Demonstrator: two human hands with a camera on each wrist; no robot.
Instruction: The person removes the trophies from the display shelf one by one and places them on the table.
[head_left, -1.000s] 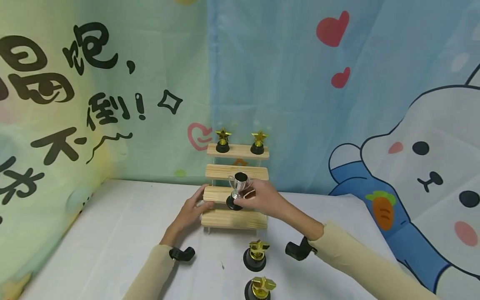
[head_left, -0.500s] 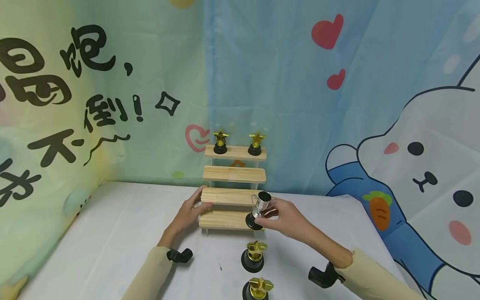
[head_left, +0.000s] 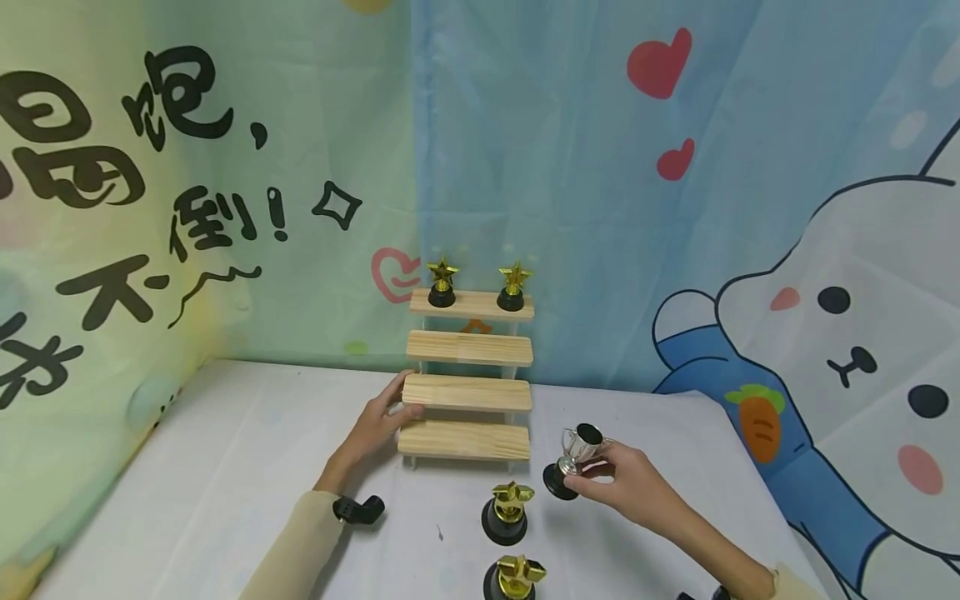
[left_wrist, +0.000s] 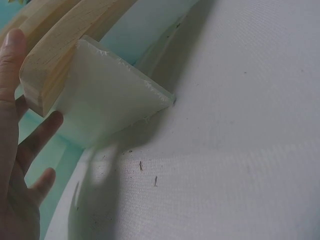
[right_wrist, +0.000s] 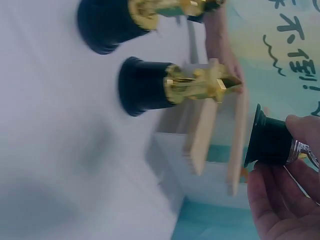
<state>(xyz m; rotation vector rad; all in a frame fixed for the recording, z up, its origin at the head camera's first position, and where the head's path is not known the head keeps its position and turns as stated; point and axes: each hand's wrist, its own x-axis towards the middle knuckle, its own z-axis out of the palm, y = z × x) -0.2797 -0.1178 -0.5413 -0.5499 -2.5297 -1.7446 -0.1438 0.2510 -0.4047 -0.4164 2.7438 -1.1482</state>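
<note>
My right hand (head_left: 630,487) pinches a small silver trophy cup (head_left: 581,446) between thumb and fingers, right of the wooden tiered display rack (head_left: 467,393). The cup tilts, its black base (right_wrist: 270,142) toward the lower left in the head view; the right wrist view shows thumb and fingers around that base and the stem. My left hand (head_left: 377,427) grips the left end of a lower board on the rack, thumb in front. Up close in the left wrist view, the fingers of the left hand (left_wrist: 12,160) lie around the board end (left_wrist: 60,45).
Two gold star trophies (head_left: 504,512) (head_left: 514,577) stand on the white-covered table in front of the rack. Two more, a left star trophy (head_left: 442,285) and a right star trophy (head_left: 512,288), are on the top board. A printed cloth backdrop (head_left: 570,208) hangs behind.
My right hand has carried the silver trophy cup from over the rack's lower boards down and to the right, off the rack. The left hand has stayed at the board end.
</note>
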